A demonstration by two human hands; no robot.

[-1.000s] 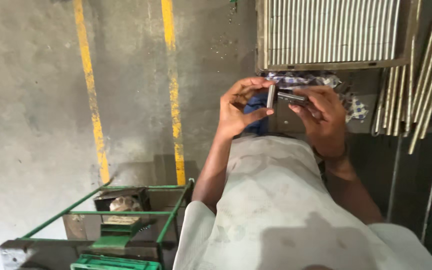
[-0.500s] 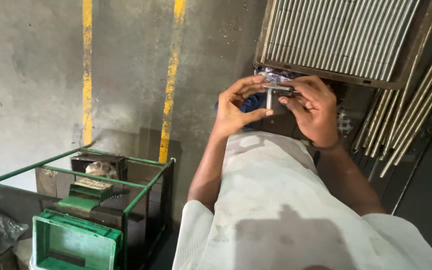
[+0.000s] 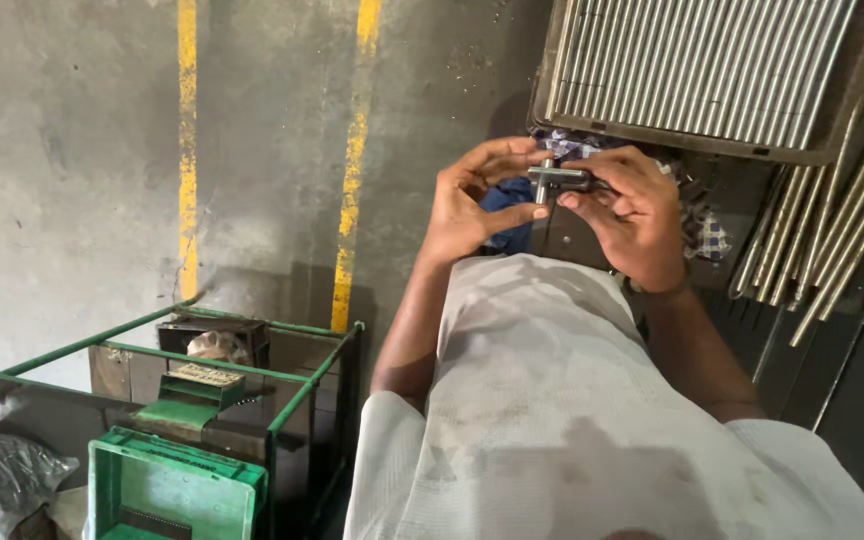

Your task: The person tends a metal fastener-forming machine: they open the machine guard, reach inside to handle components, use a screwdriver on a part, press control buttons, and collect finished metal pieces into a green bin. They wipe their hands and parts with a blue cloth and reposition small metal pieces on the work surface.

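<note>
Nearest the camera, below the small metal T-shaped part [image 3: 552, 180], a pale dusty garment [image 3: 552, 400] is seen covering the person's front. To the left of the part and lower down, a green metal frame cart [image 3: 282, 400] and a green plastic crate [image 3: 167, 490] are seen on the concrete floor [image 3: 72, 150], which is marked by two yellow lines [image 3: 352, 170].

The part is held between both hands. The left hand [image 3: 467, 200] is curled around its left end, with the thumb below and the fingers arched over; the grip of the right hand [image 3: 632, 215] is closed on the part's dark body from the right. Against half a second ago, the hands are held in the same pose, and only the view is shifted, so the work is judged unchanged.

Just beyond the part, blue and checked cloth [image 3: 697, 235] is seen, and farthest off a tray of metal rods [image 3: 702, 70], with loose rods [image 3: 832, 230] to its right.
</note>
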